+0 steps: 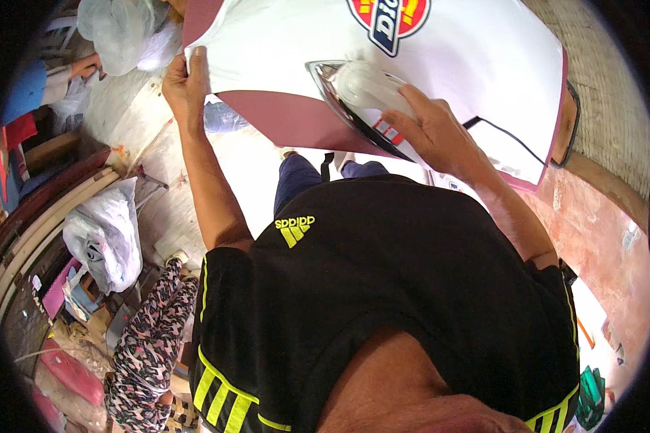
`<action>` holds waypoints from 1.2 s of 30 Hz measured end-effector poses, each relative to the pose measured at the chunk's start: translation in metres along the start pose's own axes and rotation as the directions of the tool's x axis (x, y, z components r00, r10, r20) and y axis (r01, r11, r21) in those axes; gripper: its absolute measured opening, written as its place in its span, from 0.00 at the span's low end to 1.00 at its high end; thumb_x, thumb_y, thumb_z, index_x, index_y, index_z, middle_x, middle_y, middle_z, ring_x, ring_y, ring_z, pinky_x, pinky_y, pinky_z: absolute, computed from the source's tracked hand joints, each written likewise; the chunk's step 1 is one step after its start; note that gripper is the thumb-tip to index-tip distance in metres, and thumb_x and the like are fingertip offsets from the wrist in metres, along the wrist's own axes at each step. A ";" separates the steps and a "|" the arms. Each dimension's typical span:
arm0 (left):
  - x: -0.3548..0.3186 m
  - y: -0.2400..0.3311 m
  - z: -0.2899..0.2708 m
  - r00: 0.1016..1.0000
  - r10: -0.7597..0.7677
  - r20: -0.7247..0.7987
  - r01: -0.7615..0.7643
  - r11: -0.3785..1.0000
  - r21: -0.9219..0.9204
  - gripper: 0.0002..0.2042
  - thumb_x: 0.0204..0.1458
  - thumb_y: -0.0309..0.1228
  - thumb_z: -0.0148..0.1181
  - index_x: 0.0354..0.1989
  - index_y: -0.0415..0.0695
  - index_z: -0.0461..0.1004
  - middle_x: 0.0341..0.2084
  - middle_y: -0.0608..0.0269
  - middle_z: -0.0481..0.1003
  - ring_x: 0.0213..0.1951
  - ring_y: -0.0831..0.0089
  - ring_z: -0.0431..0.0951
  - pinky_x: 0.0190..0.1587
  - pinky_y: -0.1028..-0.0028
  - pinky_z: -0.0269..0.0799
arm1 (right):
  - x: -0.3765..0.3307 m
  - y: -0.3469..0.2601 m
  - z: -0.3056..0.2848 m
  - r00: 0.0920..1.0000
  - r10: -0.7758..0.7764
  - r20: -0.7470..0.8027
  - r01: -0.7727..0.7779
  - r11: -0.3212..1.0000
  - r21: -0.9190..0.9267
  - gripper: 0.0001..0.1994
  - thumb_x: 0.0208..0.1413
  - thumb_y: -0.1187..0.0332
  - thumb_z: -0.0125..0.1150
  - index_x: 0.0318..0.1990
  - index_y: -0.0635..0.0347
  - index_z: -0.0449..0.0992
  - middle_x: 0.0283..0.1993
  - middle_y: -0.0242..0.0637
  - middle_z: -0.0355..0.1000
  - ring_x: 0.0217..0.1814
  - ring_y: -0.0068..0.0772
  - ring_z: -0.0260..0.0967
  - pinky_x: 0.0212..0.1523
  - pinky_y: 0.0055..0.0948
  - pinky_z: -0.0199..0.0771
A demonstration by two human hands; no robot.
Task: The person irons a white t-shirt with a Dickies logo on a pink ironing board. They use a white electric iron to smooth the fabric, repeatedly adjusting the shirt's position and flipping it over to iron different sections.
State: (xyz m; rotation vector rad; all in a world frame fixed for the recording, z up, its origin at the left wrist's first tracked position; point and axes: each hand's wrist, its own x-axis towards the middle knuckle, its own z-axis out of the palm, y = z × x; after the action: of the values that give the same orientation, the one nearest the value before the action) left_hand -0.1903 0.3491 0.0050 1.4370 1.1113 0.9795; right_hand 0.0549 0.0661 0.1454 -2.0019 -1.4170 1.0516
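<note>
Iron (365,85), pale plastic over silvery metal, lies on white cloth (267,50), its long axis slanting from far left to near right in my remote view. I see the right hand (437,130) nearer, curled round the iron's handle end; the left hand (185,85), well left of the iron, pinches cloth edge.

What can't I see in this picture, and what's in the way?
All in the head view:
Underside of the iron: faces the white cloth.
The cloth's far part: cut off by the top edge.
Some fingers of the left hand: hidden behind hand and cloth.
Contents of the plastic bag: mostly hidden by cloudy plastic.
</note>
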 end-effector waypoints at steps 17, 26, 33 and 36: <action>-0.010 0.008 -0.035 1.000 -0.008 -0.027 0.009 0.999 0.053 0.13 0.63 0.35 0.60 0.40 0.34 0.80 0.19 0.67 0.77 0.22 0.83 0.72 0.26 0.81 0.66 | 0.153 -0.086 0.041 0.927 -0.337 0.162 0.365 0.911 -0.193 0.37 0.65 0.39 0.50 0.56 0.74 0.72 0.44 0.62 0.76 0.46 0.55 0.79 0.50 0.41 0.77; -0.001 0.005 -0.031 0.995 0.071 0.074 -0.077 0.994 0.083 0.15 0.55 0.36 0.70 0.36 0.34 0.81 0.22 0.66 0.77 0.24 0.80 0.72 0.29 0.78 0.70 | 0.131 -0.079 0.030 0.958 -0.230 0.171 0.271 0.922 -0.277 0.36 0.66 0.40 0.48 0.61 0.69 0.70 0.53 0.61 0.75 0.50 0.51 0.77 0.53 0.44 0.74; 0.010 0.015 -0.011 0.963 0.256 0.082 -0.262 0.831 0.491 0.17 0.48 0.39 0.74 0.27 0.36 0.78 0.19 0.58 0.72 0.21 0.67 0.71 0.27 0.68 0.67 | 0.056 -0.053 0.012 0.993 0.118 0.016 -0.116 0.988 -0.106 0.25 0.68 0.49 0.52 0.55 0.66 0.70 0.32 0.57 0.76 0.35 0.57 0.78 0.40 0.49 0.73; 0.014 0.002 -0.011 0.953 0.289 0.086 -0.294 0.828 0.478 0.16 0.50 0.40 0.71 0.25 0.37 0.78 0.18 0.56 0.72 0.21 0.63 0.71 0.26 0.66 0.65 | 0.052 -0.049 0.015 0.991 0.120 -0.062 -0.126 0.987 -0.105 0.25 0.68 0.49 0.52 0.52 0.67 0.70 0.32 0.56 0.75 0.34 0.56 0.77 0.40 0.49 0.72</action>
State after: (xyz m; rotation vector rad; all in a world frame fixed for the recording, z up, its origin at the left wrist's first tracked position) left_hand -0.1971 0.3651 0.0086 2.0706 1.2069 0.9342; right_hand 0.0237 0.1317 0.1557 -2.2036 -1.3631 0.9800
